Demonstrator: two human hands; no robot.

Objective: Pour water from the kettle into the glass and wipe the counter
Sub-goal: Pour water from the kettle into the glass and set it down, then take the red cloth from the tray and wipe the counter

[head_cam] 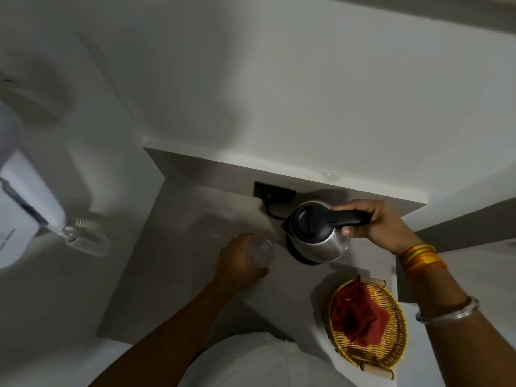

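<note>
A steel kettle [321,241] with a black lid stands on its dark base at the back of the grey counter [173,275]. My right hand [374,224] grips its black handle, spout pointing left. Just left of the kettle stands a clear glass [261,251], and my left hand [237,263] is wrapped around it from the left. No water stream shows between spout and glass. A red cloth [360,317] lies folded in a wicker basket [391,353] at the counter's front right.
A black wall socket [275,192] with the kettle's plug and cord sits behind the kettle under a white ledge. A white wall-mounted hair dryer with a coiled cord [89,238] hangs at the left. White walls close in the counter at left and back.
</note>
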